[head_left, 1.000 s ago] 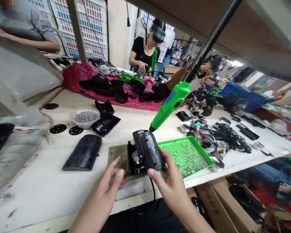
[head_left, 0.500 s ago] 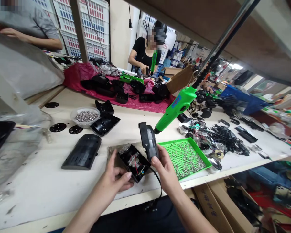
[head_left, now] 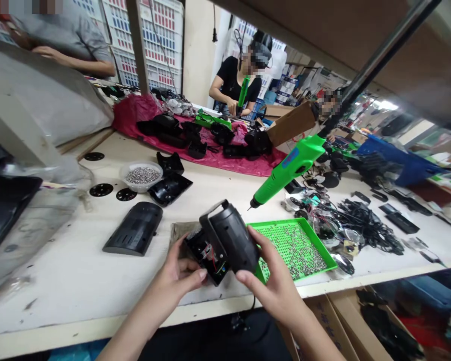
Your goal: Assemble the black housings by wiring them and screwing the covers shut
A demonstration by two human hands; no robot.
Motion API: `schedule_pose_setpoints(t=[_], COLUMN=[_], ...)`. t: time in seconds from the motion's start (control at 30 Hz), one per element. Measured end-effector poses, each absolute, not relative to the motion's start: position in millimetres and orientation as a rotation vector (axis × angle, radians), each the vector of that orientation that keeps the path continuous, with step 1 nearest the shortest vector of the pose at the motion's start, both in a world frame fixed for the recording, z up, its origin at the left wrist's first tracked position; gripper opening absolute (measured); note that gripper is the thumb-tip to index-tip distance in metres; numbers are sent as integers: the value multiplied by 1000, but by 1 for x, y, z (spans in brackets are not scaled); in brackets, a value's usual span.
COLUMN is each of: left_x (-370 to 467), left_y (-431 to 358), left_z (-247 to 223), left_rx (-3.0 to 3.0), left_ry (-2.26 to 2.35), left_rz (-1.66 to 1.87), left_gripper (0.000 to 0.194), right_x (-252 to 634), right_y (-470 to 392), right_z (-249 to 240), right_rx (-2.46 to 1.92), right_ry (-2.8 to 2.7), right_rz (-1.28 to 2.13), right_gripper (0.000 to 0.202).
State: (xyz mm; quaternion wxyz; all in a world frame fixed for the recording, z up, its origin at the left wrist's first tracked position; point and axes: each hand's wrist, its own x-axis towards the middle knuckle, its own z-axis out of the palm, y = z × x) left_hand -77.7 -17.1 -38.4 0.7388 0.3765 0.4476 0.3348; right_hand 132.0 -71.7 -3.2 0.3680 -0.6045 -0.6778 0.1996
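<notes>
My left hand (head_left: 184, 271) holds an open black housing (head_left: 209, 258) with red wires inside, low over the front of the table. In my right hand (head_left: 268, 273) is a rounded black cover (head_left: 235, 235), tilted above the housing and overlapping its right part. Behind the cover hangs a green electric screwdriver (head_left: 287, 170), its tip pointing down left and touching nothing. A green tray (head_left: 304, 276) of small screws lies right of the cover. Another black cover (head_left: 134, 229) rests on the table to the left.
A white bowl (head_left: 126, 186) of small metal parts stands at the back left, near black discs (head_left: 101, 190) and black shells (head_left: 171, 189). Tangled cables (head_left: 372, 225) lie at the right. A pink sheet (head_left: 244, 165) bears black parts. Two people (head_left: 236, 82) (head_left: 75, 45) sit beyond.
My right hand has turned the cover so its broad rounded side shows, and brought it down over the housing. The view has shifted, moving the table items slightly right.
</notes>
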Motion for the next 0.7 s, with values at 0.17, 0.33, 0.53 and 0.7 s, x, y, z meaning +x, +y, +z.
schedule_pose_setpoints(t=[0.17,0.33,0.53,0.7], left_x=[-76,-75,-76,-77], left_y=[-16,-16,-18,-16], left_z=[-55,-65,-63,-64], left_rx=[830,834,841,876], left_ry=[947,908,914,934], left_rz=[816,821,809,779], left_gripper=[94,95,97,96], right_x=[119,107,108,107], right_y=[-80,-73,-71,-68], right_z=[-1,-8,-11,-11], right_rx=[-1564,-1604,-1665,-1668], right_ry=[-2042,-2065,-2052,-2052], right_rz=[273,165,185,239], right_gripper=[71,66,65,64])
